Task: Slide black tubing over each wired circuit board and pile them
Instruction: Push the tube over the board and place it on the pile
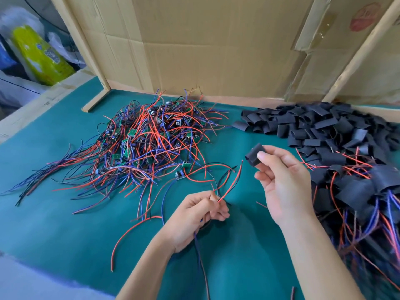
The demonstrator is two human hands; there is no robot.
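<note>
Two bare hands work at lower centre of the frame. The right hand [283, 182] pinches a short black tube piece [255, 156] between thumb and fingertips. The left hand [194, 215] has its fingers curled round red and blue wires [232, 182]. Unsleeved circuit boards [151, 139] heap at centre left on the green mat [54, 224]; loose tubing [313, 124] lies upper right, the sleeved pile [363, 191] at right.

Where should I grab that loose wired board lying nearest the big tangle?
Probably pinch the wired board by its bare edges, coming from above on the near side: its wires trail toward you, and the wire pile crowds its far side.
</note>
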